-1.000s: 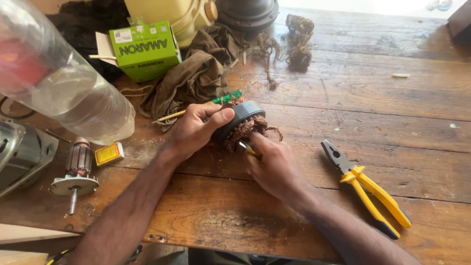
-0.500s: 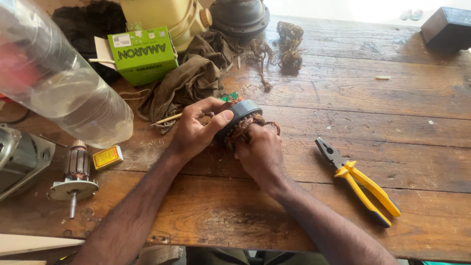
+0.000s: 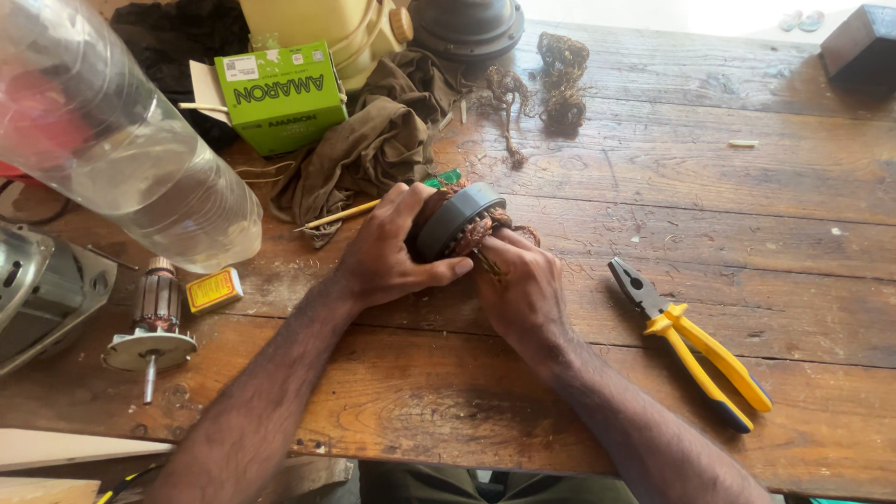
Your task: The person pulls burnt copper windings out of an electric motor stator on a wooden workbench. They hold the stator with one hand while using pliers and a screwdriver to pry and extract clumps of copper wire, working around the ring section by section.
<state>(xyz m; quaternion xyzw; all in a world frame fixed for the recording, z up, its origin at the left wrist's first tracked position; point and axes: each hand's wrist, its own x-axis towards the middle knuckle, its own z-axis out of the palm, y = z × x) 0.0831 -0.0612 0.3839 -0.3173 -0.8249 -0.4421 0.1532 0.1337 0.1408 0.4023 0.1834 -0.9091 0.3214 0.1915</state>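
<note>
A round grey motor stator [image 3: 457, 219] with brown copper windings rests on edge on the wooden table [image 3: 709, 205]. My left hand [image 3: 387, 252] wraps around its left side, thumb under the rim. My right hand [image 3: 523, 285] presses against the windings on its right side, fingers curled into the copper wire. What the right fingers pinch is hidden by the hand.
Yellow-handled pliers [image 3: 691, 341] lie to the right. A clear plastic bottle [image 3: 131, 140] looms at left, above a small armature [image 3: 154, 322] and yellow tag [image 3: 213, 289]. A green box [image 3: 280, 93], brown cloth [image 3: 373, 149] and pulled wire clumps [image 3: 560, 79] sit behind.
The stator has tipped up more on edge. My right hand has shifted closer against the windings. The view has moved slightly to the right.
</note>
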